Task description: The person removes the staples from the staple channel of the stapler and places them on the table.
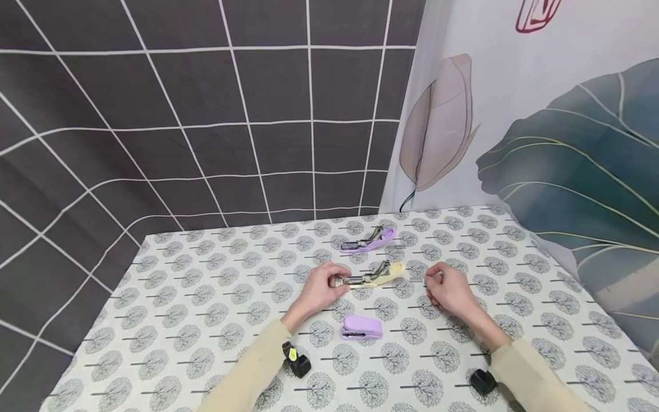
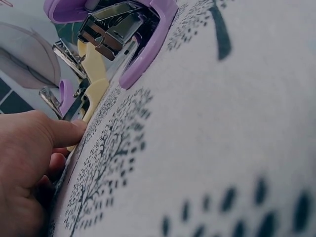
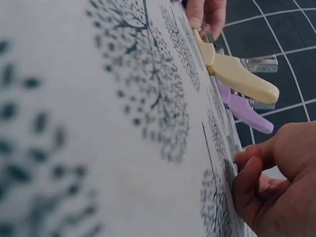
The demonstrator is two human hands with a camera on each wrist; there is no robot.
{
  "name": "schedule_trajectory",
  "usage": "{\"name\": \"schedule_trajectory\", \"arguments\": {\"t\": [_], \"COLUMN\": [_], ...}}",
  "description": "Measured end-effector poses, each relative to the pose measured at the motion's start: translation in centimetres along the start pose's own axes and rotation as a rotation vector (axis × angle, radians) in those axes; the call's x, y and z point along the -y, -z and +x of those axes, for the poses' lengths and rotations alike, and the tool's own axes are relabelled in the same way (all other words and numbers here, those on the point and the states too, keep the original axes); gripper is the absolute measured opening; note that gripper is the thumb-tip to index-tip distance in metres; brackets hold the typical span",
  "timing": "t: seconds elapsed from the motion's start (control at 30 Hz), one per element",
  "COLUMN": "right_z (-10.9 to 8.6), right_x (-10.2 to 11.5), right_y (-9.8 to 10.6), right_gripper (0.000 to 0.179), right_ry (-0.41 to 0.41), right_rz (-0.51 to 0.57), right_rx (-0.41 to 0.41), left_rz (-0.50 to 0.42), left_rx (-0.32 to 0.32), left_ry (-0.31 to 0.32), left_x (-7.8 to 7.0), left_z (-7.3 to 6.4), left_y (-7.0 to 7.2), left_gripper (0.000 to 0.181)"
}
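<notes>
A yellow stapler [image 1: 388,276] lies opened up, its metal magazine raised off the base. My left hand [image 1: 323,285] pinches the left end of its base between thumb and fingers. To the right of it, my right hand [image 1: 449,288] has its fingers curled, with thumb and index fingertips at the end of a thin grey staple strip [image 3: 232,146] close on the cloth. Behind stands an opened purple stapler [image 1: 369,243], its metal parts also raised. Nearer my body sits a closed purple stapler [image 1: 362,328].
A white tablecloth [image 1: 231,343] with a tree print covers the table. A dark gridded curtain [image 1: 273,149] hangs along the back, and a pale leaf-patterned curtain [image 1: 479,171] at the right. Another thin strip [image 1: 396,246] lies by the far stapler.
</notes>
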State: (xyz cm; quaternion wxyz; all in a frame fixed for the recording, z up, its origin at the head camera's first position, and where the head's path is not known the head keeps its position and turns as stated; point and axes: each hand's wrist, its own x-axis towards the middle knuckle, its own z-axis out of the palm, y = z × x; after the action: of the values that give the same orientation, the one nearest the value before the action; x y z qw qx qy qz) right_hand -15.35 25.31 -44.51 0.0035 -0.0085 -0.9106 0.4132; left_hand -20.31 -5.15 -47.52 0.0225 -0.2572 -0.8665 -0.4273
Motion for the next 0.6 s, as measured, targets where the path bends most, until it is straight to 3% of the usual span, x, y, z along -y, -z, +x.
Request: {"name": "schedule_trajectory", "arguments": {"t": [0.2,0.37,0.47,0.6], "right_z": [-1.0,-2.2,-2.9,-3.6], "right_x": [-0.4,0.3,1.3,3.2], "right_y": [0.5,0.7,0.4,-0.4], "right_gripper": [0.017,0.017,0.016,0.013], "right_ry": [-0.025,-0.037,0.013,0.137], "right_rz": [0.033,0.091,0.087,0.061], "right_rx": [-0.07,-0.08,-0.085,-0.064], "left_rz": [-0.022,-0.12,-0.215,-0.28], "left_rx": [-0.005,-0.023,-0.067,-0.111], "left_ry": [0.006,0.042,0.066,0.027], "left_x": [0.2,0.2,-0.2,-1.3], "left_z": [-0.2,-0.6,-1.3,-2.6], "left_y": [0.0,0.1,0.3,1.1], "left_gripper": [0.033,0.035,0.032,0.024]}}
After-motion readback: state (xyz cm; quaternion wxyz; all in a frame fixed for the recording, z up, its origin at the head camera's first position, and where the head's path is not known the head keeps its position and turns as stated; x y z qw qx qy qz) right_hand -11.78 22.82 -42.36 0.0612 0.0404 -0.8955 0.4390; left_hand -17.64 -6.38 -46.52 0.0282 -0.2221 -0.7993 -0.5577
